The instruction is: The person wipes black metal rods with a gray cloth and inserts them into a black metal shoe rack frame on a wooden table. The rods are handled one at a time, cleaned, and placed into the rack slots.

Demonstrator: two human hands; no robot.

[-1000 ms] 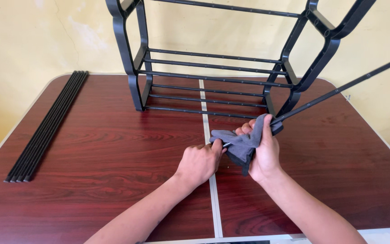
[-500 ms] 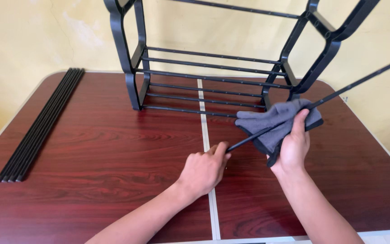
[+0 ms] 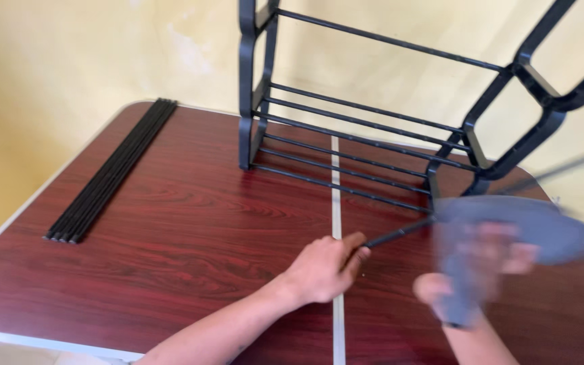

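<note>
Here my left hand [image 3: 319,270] has its grip closed on the near end of a thin black rod [image 3: 400,235], which slants up and away past the black rack [image 3: 373,145] standing on the dark red desk [image 3: 190,230]. My right hand [image 3: 481,270], blurred, grips a grey cloth [image 3: 515,223] wrapped about the rod just in front of the rack. A bundle of black rods [image 3: 113,172] lies well left of the rack
</note>
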